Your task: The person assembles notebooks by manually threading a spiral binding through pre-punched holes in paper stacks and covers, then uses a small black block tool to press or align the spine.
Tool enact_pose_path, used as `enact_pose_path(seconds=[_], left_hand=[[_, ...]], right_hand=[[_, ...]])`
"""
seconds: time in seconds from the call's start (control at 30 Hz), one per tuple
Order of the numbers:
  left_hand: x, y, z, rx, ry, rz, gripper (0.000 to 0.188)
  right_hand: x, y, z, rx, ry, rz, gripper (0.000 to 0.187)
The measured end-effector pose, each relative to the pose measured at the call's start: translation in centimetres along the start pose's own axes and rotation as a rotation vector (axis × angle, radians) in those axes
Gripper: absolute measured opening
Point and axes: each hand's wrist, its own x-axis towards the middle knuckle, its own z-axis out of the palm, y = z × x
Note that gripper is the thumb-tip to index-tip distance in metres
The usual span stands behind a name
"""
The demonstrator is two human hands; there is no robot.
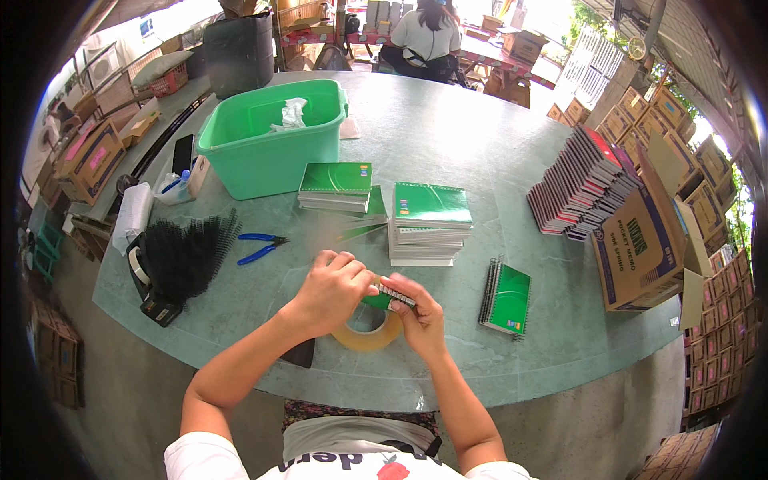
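Watching from afar, I see the right grip (pixel 422 310) pinch a green notebook (pixel 376 302) over the tape roll (pixel 367 342), likely to steady it (what the left grip (pixel 330 294) holds, I can't tell).

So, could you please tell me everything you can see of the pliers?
The pliers have two bright blue handles, spread apart, and a small, dark, metal-looking head. They lie on the grey-green table, left of the green notebook stacks, head pointing right, handle ends close to a black bundle. Apart from the table, nothing clearly touches them.
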Motion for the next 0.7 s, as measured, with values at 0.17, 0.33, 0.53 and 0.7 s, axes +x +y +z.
enact_pose_path(seconds=[0.17, 0.33, 0.53, 0.7], left_hand=[[0.6, 0.7, -0.4, -0.053, 0.037, -0.009, 0.024], [0.4, 0.5, 0.0, -0.120, -0.069, -0.039, 0.022], [0.9, 1.0, 0.2, -0.155, -0.031, 0.080, 0.020], [1.6, 1.4, 0.4, -0.076, -0.045, 0.043, 0.019]], right_hand=[[-0.3, 0.9, -1.6, -0.096, -0.002, -0.021, 0.021], [-0.6, -0.1, -0.4, 0.052, 0.110, -0.003, 0.019], [-1.0, 0.4, -1.6, -0.441, 0.172, -0.231, 0.020], [-1.2, 1.1, -2.2, -0.478, 0.117, -0.026, 0.016]])
